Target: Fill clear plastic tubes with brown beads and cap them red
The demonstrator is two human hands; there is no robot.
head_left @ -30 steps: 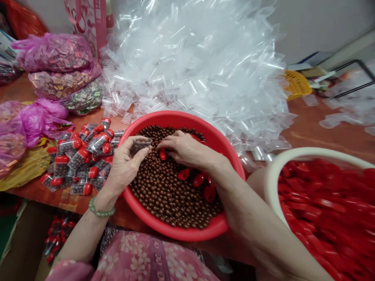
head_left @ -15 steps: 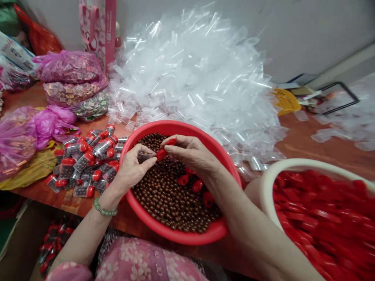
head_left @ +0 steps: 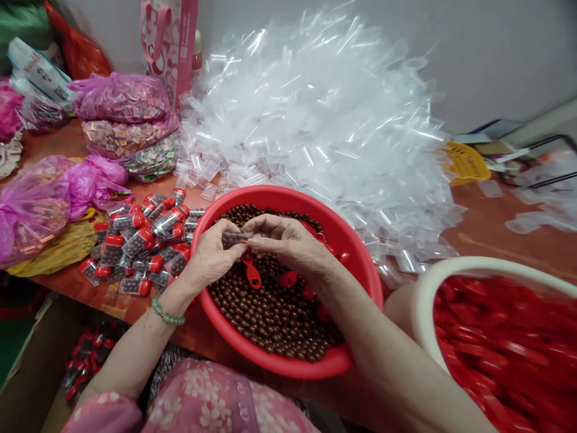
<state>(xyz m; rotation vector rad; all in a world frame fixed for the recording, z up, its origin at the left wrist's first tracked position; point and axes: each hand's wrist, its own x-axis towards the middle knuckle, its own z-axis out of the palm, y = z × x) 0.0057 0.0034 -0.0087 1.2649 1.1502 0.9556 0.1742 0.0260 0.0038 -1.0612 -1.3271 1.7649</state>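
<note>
My left hand (head_left: pixel 208 255) is closed around a small clear plastic tube (head_left: pixel 232 239) filled with dark brown balls. The fingers of my right hand (head_left: pixel 295 245) pinch at the tube's right end, where a bit of red cap shows between the fingertips. Just below them is a red looped tab (head_left: pixel 253 273); whether it joins that cap I cannot tell. Both hands are over a red basin (head_left: pixel 288 368) of brown chocolate-like balls (head_left: pixel 270 319). Several loose red caps (head_left: pixel 288 278) lie on the balls, partly hidden by my right hand and forearm.
Left of the basin lie filled, red-capped tubes (head_left: pixel 135 243), with more in a box (head_left: pixel 27 361) below the table edge. Behind rises a heap of clear empty tubes (head_left: pixel 315 120). A cream tub (head_left: pixel 421 300) of red caps stands right. Pink bags (head_left: pixel 121 99) and a yellow basket (head_left: pixel 469 163) sit farther back.
My right hand has closed in on the tube's end, and the red cap that showed between the hands is now mostly covered by fingers. The whole view has shifted slightly.
</note>
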